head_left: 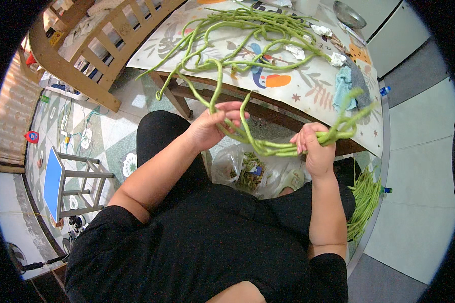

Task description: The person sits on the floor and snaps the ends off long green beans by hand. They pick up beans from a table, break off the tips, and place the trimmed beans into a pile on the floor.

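Note:
A small bunch of long green beans [275, 150] stretches between my two hands above my lap. My right hand [318, 149] is closed round the bunch, and its far ends stick out past the fist, blurred. Farther left, my left hand [215, 125] is closed on one or more long beans, with a curved bean rising between thumb and fingers toward the table. On the patterned tablecloth [308, 83] lies a loose, tangled pile of long beans [247, 30], some hanging over the near edge.
Below my hands stands a clear plastic bag [232, 169] with bean scraps in it. Another heap of long beans [365, 202] lies by my right knee. Crumpled tissues [294, 52] and a teal cloth [343, 87] are on the table. A blue-topped stool [53, 184] stands left, near a wooden bed frame [68, 70].

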